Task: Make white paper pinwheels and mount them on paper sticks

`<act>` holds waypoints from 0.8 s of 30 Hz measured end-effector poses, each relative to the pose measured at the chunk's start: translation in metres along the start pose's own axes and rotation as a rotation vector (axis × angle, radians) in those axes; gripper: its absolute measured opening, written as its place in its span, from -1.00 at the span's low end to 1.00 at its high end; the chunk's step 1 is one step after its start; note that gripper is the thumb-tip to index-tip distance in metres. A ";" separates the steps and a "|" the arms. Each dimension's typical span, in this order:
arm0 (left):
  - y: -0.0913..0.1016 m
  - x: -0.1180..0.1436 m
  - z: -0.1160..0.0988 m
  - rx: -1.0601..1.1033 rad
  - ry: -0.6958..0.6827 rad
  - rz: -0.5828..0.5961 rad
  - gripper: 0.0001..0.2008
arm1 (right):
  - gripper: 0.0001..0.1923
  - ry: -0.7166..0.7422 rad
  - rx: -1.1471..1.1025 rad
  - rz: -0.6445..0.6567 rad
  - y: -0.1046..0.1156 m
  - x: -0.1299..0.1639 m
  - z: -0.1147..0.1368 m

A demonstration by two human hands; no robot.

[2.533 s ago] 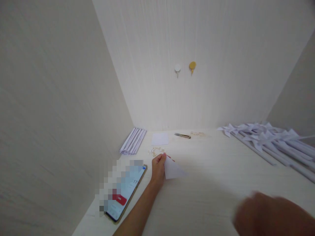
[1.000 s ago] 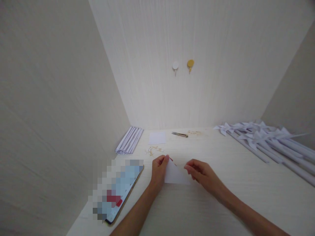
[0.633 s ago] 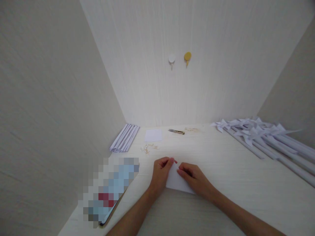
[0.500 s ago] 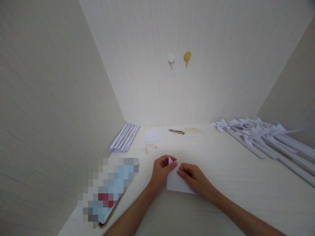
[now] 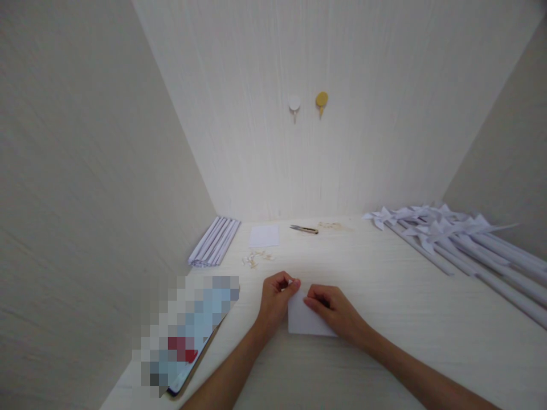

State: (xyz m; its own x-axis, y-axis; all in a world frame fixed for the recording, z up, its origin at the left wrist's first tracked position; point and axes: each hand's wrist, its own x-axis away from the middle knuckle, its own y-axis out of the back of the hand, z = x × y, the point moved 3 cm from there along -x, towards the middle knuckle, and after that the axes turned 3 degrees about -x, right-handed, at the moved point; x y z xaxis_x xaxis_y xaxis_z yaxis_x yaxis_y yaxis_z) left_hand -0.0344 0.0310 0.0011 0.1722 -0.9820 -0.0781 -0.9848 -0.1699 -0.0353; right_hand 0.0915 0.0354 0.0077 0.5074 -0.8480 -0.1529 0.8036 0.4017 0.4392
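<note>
A sheet of white paper (image 5: pixel 305 320) lies on the table in front of me, its lower edge toward me. My left hand (image 5: pixel 276 296) pinches its upper left corner between thumb and fingers. At the paper's upper right, my right hand (image 5: pixel 331 304) has its thumb and forefinger pressed together on the sheet. The curled fingers cover the right part of the paper, and I cannot see exactly how the top edge lies.
Rolled paper sticks (image 5: pixel 215 242) lie at the back left, beside white paper (image 5: pixel 264 236) and small pale pieces (image 5: pixel 256 258). Thread snips (image 5: pixel 304 229) lie farther back. Paper pinwheels on sticks (image 5: pixel 444 230) are heaped right. A blurred phone-like device (image 5: pixel 200 330) is at left. Two hooks (image 5: pixel 321 102) hang on the wall.
The paper's upper left corner, which stood up in a point by my left thumb, now sits lower under it. The view has shifted slightly.
</note>
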 end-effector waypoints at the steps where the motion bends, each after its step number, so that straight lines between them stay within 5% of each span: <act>1: 0.000 0.000 -0.001 0.008 -0.002 -0.005 -0.75 | -0.77 0.000 -0.002 0.002 0.000 0.000 0.000; 12: 0.002 -0.003 0.003 0.081 0.122 0.046 -0.48 | -0.76 -0.005 0.006 -0.008 0.000 0.001 -0.001; 16: 0.000 -0.003 0.004 -0.045 0.061 0.095 -0.66 | -0.75 0.016 0.010 -0.041 0.000 0.000 -0.003; 24: 0.023 -0.009 0.005 -0.148 -0.021 -0.317 -0.68 | -0.77 -0.033 -0.083 0.001 0.000 0.000 -0.001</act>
State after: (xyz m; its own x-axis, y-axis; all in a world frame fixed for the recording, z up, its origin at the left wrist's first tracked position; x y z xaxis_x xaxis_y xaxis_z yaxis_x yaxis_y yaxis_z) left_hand -0.0589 0.0365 -0.0036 0.4689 -0.8767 -0.1069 -0.8745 -0.4779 0.0834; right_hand 0.0920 0.0362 0.0066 0.4988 -0.8581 -0.1224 0.8269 0.4287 0.3639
